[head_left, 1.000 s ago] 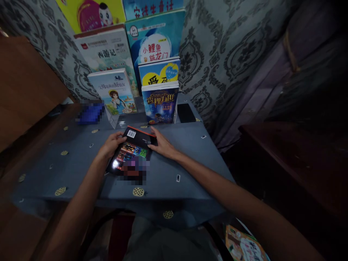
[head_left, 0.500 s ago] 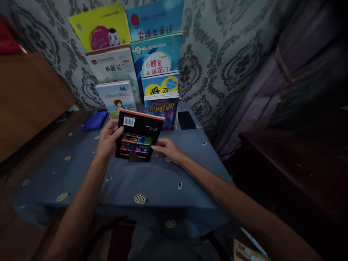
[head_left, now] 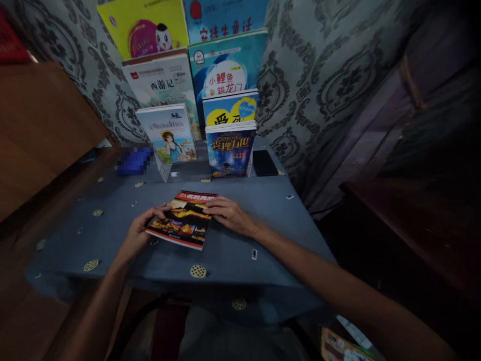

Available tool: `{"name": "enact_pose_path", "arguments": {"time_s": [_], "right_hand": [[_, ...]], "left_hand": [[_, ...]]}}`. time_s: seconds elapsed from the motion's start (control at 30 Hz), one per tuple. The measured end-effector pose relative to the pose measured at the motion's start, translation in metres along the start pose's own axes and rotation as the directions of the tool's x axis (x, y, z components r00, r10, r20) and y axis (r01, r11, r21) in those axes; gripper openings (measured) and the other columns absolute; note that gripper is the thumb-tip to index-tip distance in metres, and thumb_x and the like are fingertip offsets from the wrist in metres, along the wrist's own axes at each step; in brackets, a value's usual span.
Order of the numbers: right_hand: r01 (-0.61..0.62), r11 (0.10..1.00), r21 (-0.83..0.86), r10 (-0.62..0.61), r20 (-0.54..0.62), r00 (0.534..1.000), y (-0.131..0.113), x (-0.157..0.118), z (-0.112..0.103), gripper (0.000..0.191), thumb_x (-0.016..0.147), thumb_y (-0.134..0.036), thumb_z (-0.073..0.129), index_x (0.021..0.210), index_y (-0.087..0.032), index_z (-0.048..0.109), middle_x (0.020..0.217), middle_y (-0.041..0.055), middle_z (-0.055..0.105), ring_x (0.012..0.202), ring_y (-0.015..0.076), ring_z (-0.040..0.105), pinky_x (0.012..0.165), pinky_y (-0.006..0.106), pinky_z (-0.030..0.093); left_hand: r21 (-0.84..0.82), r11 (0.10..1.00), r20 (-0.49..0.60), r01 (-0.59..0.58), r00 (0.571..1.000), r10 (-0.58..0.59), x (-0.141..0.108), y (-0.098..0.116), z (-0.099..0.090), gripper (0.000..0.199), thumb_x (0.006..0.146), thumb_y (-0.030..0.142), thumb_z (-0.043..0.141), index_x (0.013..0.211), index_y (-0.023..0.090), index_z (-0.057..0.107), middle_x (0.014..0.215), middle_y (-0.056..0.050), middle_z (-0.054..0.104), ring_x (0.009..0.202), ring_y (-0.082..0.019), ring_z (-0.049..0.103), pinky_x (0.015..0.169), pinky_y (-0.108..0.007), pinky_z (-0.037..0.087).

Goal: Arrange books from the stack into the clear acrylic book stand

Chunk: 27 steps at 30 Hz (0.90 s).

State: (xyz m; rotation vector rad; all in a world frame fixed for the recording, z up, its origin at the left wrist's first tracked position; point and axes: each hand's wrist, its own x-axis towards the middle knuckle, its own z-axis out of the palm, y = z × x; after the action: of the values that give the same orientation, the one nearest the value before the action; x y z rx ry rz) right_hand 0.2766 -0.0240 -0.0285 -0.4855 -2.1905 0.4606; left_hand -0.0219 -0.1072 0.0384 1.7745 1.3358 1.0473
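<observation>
A thin book (head_left: pixel 184 220) with a black, orange and red cover lies low over the table, its front cover facing up. My left hand (head_left: pixel 145 225) grips its left edge, fingers bent round it. My right hand (head_left: pixel 229 215) is at the upper right corner, with its fingers pressed on the cover. Behind the book, a clear stand (head_left: pixel 165 169) holds a book with a girl on its cover (head_left: pixel 171 135) on the left and a dark blue book (head_left: pixel 230 153) on the right.
More books rise behind in rows, among them a yellow one (head_left: pixel 146 30) and a teal one (head_left: pixel 229 62). A black phone (head_left: pixel 265 163) lies right of the stand, a blue item (head_left: pixel 135 161) left of it. Blue patterned cloth covers the table (head_left: pixel 225 265).
The book has been turned from its back cover to its front and lowered toward the table, closer to me. Both hands moved down with it. The view has shifted slightly.
</observation>
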Motion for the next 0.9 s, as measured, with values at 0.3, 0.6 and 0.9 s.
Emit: {"name": "enact_pose_path", "arguments": {"time_s": [0.3,0.6,0.9], "right_hand": [[-0.058,0.997,0.046,0.047,0.203,0.978,0.004,-0.005,-0.004,0.035,0.084,-0.003,0.06,0.11,-0.022,0.076,0.122,0.0116,0.073,0.119,0.0237,0.066,0.1,0.047,0.054],[-0.158,0.987,0.008,0.156,0.118,0.981,0.009,-0.006,-0.006,0.028,0.09,-0.013,0.057,0.111,-0.021,0.075,0.123,0.0125,0.072,0.12,0.0247,0.064,0.105,0.051,0.05],[-0.309,0.951,-0.028,0.31,0.086,0.947,0.029,0.003,-0.006,0.03,0.089,-0.012,0.058,0.111,-0.023,0.076,0.129,0.0113,0.069,0.123,0.0254,0.062,0.107,0.051,0.048]], "left_hand": [[0.594,0.777,0.173,-0.206,0.977,0.126,-0.035,-0.035,0.006,0.061,0.073,0.0,0.037,0.126,0.021,0.059,0.149,-0.008,0.056,0.149,-0.022,0.039,0.119,-0.052,0.038],[0.809,0.477,0.331,-0.344,0.937,0.113,-0.025,-0.035,-0.007,0.061,0.09,0.011,0.038,0.146,0.029,0.052,0.153,-0.004,0.051,0.146,-0.027,0.043,0.115,-0.051,0.042],[0.776,0.541,0.325,-0.326,0.94,0.101,0.015,-0.019,0.003,0.052,0.092,0.014,0.04,0.14,0.025,0.057,0.147,-0.008,0.059,0.14,-0.026,0.05,0.113,-0.047,0.045]]}}
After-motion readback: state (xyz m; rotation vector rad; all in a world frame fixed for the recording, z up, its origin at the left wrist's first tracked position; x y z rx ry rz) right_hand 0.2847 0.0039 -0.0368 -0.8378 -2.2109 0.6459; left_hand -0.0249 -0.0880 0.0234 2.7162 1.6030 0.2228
